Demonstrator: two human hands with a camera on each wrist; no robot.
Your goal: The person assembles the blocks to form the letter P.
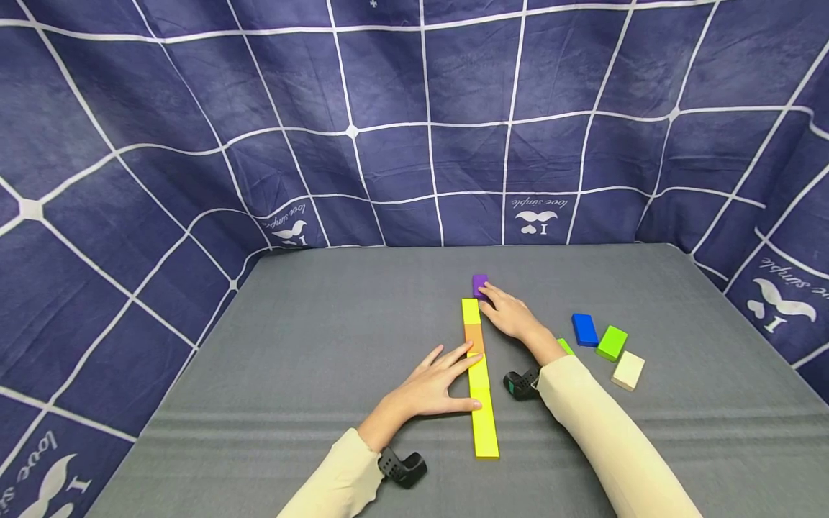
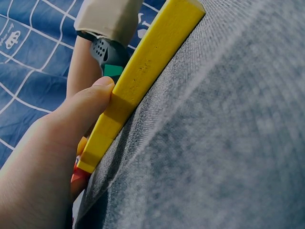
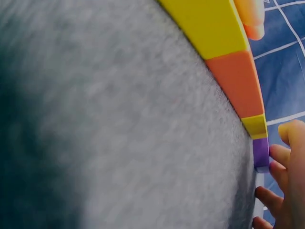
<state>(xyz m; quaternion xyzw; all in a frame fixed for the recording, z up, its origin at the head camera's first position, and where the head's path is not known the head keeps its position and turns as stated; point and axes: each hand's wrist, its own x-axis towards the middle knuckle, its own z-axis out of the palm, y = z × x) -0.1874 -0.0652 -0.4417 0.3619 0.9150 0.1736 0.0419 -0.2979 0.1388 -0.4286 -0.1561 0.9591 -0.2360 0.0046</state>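
Observation:
A straight row of flat blocks runs away from me: a near yellow block (image 1: 486, 435), another yellow block (image 1: 479, 375), an orange block (image 1: 476, 337) and a far yellow block (image 1: 470, 311). Past its far end lies a purple block (image 1: 479, 280). My left hand (image 1: 424, 388) reaches in from the left with fingers spread, thumb and fingertips resting on the row. The left wrist view shows the thumb (image 2: 90, 102) against a yellow block's edge. With extended fingers, my right hand (image 1: 512, 315) touches the purple block's right side, thumb beside the far yellow block.
Right of my right forearm lie a blue block (image 1: 585, 329), a green block (image 1: 612, 343) and a cream block (image 1: 627, 370). Another green block (image 1: 565, 347) is partly hidden by that forearm. A blue gridded cloth (image 1: 395, 158) surrounds the grey table (image 1: 324, 316).

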